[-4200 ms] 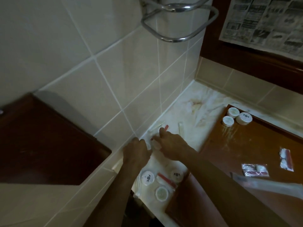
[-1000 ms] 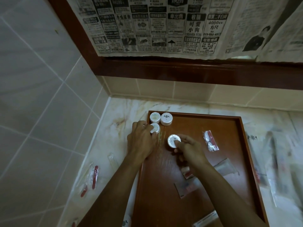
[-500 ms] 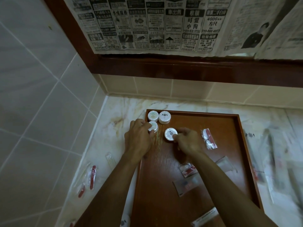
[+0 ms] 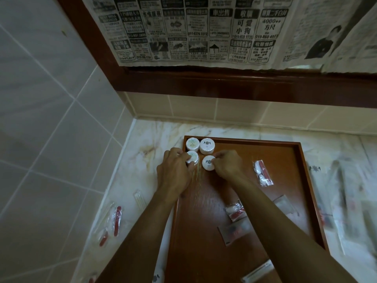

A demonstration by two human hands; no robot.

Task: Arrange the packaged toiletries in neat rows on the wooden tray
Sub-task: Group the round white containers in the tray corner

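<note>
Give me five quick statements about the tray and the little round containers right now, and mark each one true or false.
1. Four round white containers sit in the far left corner of the wooden tray. True.
2. The left hand grips the near left container. True.
3. The right hand holds a red-striped sachet. False: it pinches the near right container; the clear sachet with red contents lies untouched to its right.
4. The tray sits on bare floor tiles. False: it rests on a marbled countertop.
5. Some packets lie off the tray. True: clear packets with red items lie on the counter to its left.
</note>
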